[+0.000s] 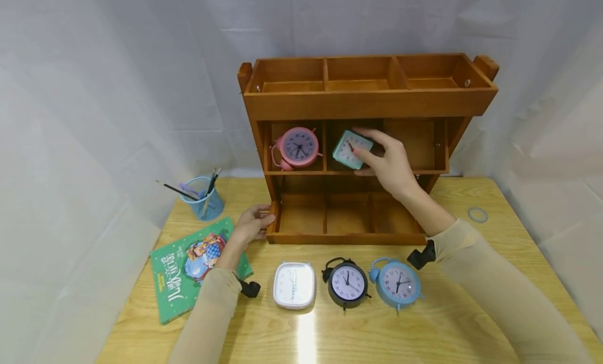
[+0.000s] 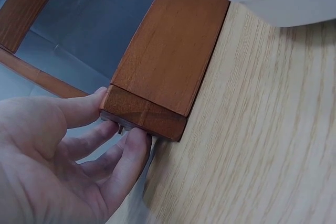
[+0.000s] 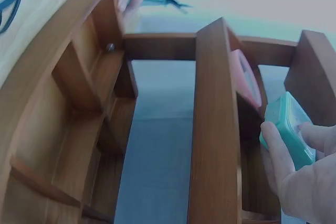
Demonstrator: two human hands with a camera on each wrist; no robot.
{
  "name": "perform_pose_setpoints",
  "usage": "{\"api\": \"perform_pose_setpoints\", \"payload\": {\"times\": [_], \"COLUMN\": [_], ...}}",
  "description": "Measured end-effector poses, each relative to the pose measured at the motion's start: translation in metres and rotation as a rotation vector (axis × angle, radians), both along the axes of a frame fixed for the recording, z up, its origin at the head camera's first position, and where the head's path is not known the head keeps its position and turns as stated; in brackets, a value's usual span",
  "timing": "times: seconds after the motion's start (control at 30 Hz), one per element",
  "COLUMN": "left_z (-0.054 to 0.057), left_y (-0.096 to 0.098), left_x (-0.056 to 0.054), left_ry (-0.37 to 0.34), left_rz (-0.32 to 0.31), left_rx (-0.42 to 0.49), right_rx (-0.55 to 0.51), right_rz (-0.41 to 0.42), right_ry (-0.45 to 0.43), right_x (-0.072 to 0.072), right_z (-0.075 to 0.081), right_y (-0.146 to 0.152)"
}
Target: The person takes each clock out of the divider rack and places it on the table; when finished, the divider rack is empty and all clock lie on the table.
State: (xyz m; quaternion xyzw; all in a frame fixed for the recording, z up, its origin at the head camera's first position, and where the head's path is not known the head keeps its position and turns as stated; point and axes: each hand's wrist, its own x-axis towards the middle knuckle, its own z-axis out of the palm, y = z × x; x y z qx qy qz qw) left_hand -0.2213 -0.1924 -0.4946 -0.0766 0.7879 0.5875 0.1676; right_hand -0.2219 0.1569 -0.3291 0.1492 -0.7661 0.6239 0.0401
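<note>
My right hand (image 1: 388,162) grips a small square mint-green clock (image 1: 352,149), tilted, at the middle compartment of the wooden shelf's middle tier. The right wrist view shows the green clock (image 3: 289,127) between thumb and fingers. In the compartment to its left stands a pink alarm clock (image 1: 299,147). My left hand (image 1: 249,225) holds the lower left front corner of the wooden shelf (image 1: 348,239); in the left wrist view, thumb and fingers pinch that wooden end (image 2: 144,111). A white square clock (image 1: 294,285), a black alarm clock (image 1: 347,283) and a blue alarm clock (image 1: 397,283) lie in front of the shelf.
To the left stand a blue mesh pen cup (image 1: 207,204) with brushes and a green book (image 1: 176,269) under my left forearm. A pale ring (image 1: 478,214) lies at the right of the wooden table (image 1: 264,332). A pale cloth (image 1: 141,65) hangs behind.
</note>
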Motion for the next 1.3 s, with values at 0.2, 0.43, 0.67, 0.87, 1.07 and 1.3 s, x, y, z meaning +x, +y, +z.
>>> {"api": "perform_pose_setpoints", "payload": {"times": [0.2, 0.43, 0.67, 0.87, 1.07, 1.3], "left_z": [-0.001, -0.003, -0.005, -0.005, -0.004, -0.003], "left_y": [0.0, -0.001, -0.002, -0.001, 0.0, 0.001], "left_x": [-0.001, -0.002, -0.003, -0.003, -0.003, -0.002], "left_ry": [-0.002, 0.0, 0.0, 0.003, 0.007, 0.007], "left_rz": [0.002, 0.001, 0.0, -0.005, -0.008, -0.005], "left_rx": [-0.004, -0.009, 0.001, -0.003, -0.008, -0.018], "right_rx": [-0.128, -0.117, -0.108, 0.001, 0.1, 0.275], "right_rz": [0.027, 0.062, 0.071, 0.099, 0.219, 0.293], "right_ry": [-0.139, -0.215, -0.257, -0.274, -0.287, -0.425], "right_x": [0.009, 0.022, 0.034, 0.046, 0.057, 0.075], "right_z": [0.001, 0.008, 0.012, 0.008, -0.007, -0.041], "right_y": [0.004, 0.015, 0.03, 0.059, 0.109, 0.166]}}
